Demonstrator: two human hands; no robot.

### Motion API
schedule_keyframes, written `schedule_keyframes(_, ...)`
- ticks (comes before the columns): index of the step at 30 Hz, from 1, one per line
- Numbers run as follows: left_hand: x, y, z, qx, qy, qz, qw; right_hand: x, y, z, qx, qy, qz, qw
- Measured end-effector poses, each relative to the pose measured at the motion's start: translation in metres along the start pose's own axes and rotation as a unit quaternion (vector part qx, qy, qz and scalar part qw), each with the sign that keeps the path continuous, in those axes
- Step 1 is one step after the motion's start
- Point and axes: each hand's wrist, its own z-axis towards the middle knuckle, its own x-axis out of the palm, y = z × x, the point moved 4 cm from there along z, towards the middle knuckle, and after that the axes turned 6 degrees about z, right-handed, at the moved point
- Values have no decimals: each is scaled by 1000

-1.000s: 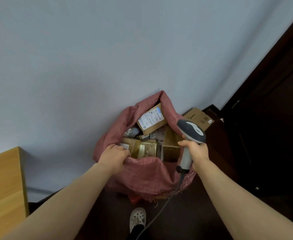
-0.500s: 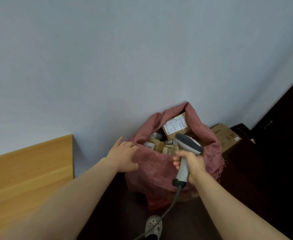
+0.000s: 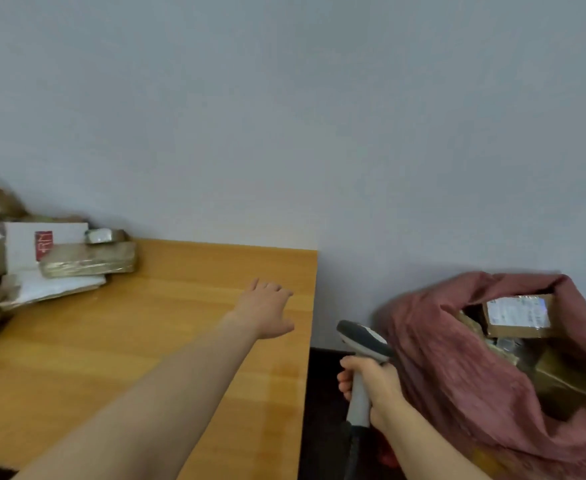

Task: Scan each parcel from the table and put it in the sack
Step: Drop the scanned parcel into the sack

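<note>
A heap of parcels (image 3: 52, 258), brown boxes and a white envelope, lies at the far left of the wooden table (image 3: 146, 341) against the wall. My left hand (image 3: 265, 311) hovers over the table's right part with fingers spread, holding nothing, well short of the heap. My right hand (image 3: 371, 389) grips the handle of a grey barcode scanner (image 3: 362, 337) just off the table's right edge. The red woven sack (image 3: 457, 358) stands open at the right, with a labelled cardboard box (image 3: 516, 315) and several other parcels inside.
A plain grey wall runs behind the table and the sack. Dark floor shows in the gap between the table's right edge and the sack. The scanner's cable hangs down below my right hand.
The view has swung left from the sack to the table. My left hand has let go of the sack's rim and reached out over the table. My right hand still holds the scanner.
</note>
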Motion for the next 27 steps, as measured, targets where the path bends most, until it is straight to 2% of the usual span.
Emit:
schedule_keyframes(7, 48, 154, -72, -94, 15, -54, 994, 159, -66, -29, 138, 104, -67, 983)
schedule_keyframes(13, 70, 244, -123, -173, 11, -92, 981, 249, -77, -43, 113, 138, -11, 984)
schedule_keyframes(19, 73, 296, -162, -248, 1, -114, 962, 310, -63, -41, 97, 172, 4, 980)
schedule_keyframes(23, 81, 324, -174, -272, 30, -84, 958, 343, -64, -36, 121, 201, 28, 972)
schedule_keyframes(27, 90, 359, -165, -290, 17, -69, 955, 367, -68, -23, 132, 197, 33, 971)
